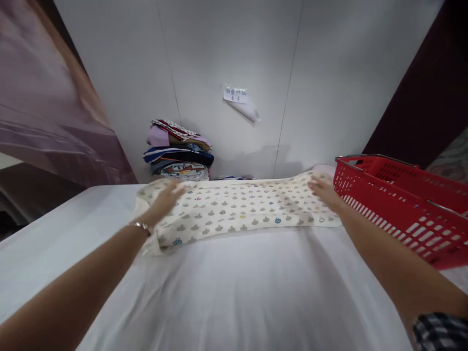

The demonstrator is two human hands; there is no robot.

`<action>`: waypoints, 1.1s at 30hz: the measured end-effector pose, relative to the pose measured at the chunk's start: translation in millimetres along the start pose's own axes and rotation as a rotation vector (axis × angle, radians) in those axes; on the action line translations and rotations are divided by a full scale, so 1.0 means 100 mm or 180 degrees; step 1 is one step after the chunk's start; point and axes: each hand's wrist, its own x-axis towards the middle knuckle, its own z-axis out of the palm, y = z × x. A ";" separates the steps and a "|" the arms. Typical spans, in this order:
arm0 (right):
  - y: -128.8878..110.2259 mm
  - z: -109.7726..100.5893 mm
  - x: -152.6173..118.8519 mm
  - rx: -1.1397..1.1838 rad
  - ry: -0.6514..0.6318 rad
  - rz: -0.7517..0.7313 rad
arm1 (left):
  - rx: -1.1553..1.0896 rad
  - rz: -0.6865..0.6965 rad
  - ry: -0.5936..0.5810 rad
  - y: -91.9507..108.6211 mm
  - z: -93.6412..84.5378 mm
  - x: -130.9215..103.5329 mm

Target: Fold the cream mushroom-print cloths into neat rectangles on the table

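Observation:
A cream cloth (234,209) printed with small grey and coloured motifs lies in a long strip across the white-covered table (241,287). Its left end is bunched and a corner hangs loose there; whether it is a garment or a blanket I cannot tell. My left hand (167,196) rests on the left part of the cloth, fingers stretched out and a little blurred. Over at the right end, my right hand (325,191) lies on the fabric close to the red basket (387,209), its fingers apart. A bracelet is on my left wrist.
Folded clothes (179,151) are stacked against the pale wall (234,44) behind the cloth. More fabric lies low at the wall, partly hidden. A handwritten label (236,95) is taped to the wall. The red basket stands at the table's right side, beside my right forearm.

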 end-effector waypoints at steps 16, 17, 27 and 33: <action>1.17 -0.08 -0.82 -0.3309 -0.0376 -0.0568 | 0.1752 0.1018 -0.0614 -0.36 0.68 -0.92; 1.15 -0.10 -0.83 -0.3371 -0.0372 -0.0455 | 0.1757 0.0894 -0.0631 -0.33 0.66 -0.91; 1.09 -0.61 -1.80 -0.2970 -0.0604 -0.0724 | 0.1663 0.0629 -0.0647 -0.48 -0.05 -1.62; 1.26 -0.90 -2.87 -0.2586 -0.0780 -0.0745 | 0.1489 0.0457 -0.0701 -0.86 -0.31 -2.63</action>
